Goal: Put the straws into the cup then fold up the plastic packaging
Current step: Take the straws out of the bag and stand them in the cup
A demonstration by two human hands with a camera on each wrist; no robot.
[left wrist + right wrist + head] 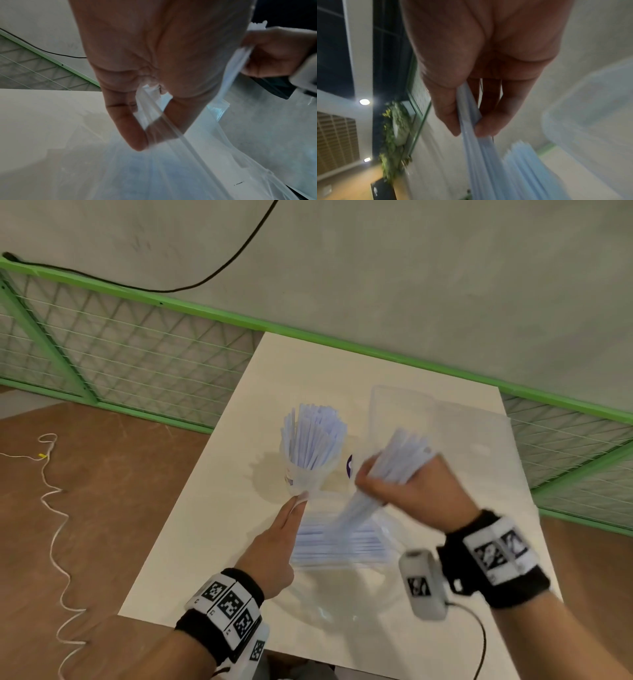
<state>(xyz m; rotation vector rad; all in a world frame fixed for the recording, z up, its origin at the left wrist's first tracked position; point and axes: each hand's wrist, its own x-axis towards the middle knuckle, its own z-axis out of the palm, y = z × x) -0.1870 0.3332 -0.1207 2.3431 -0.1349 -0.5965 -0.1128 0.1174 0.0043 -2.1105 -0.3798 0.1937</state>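
A clear cup stands mid-table, packed with pale blue straws. My right hand grips a bundle of straws, tilted, just right of the cup; the same bundle runs between my thumb and fingers in the right wrist view. My left hand pinches the edge of the clear plastic packaging, near the cup's base. More straws lie flat inside that packaging. Close up, the left thumb and forefinger pinch the film.
The white table ends close on the left and front, with brown floor beyond. A second clear plastic sheet lies at the back right. A green mesh fence runs behind. A cable trails from my right wrist camera.
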